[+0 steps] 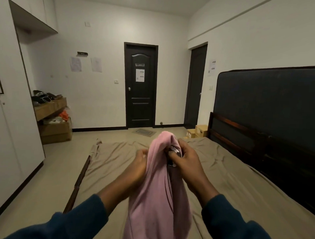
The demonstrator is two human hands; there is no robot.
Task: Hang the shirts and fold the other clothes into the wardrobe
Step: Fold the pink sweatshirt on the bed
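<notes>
A pink garment (157, 191) hangs bunched between my two hands above the bed (240, 186). My left hand (139, 165) grips its left side, the fingertips curled at the fabric's edge. My right hand (184, 161) pinches the top of the garment near a dark and white printed patch (173, 152). The lower part of the garment drops out of the frame's bottom edge. The white wardrobe (7, 112) stands at the left with its doors closed.
The bed carries a rumpled tan sheet, and a dark mattress (269, 109) leans against the right wall behind the headboard. Cardboard boxes with clothes (55, 127) sit under a wooden shelf at the left wall. Two dark doors (140, 86) are closed at the far side.
</notes>
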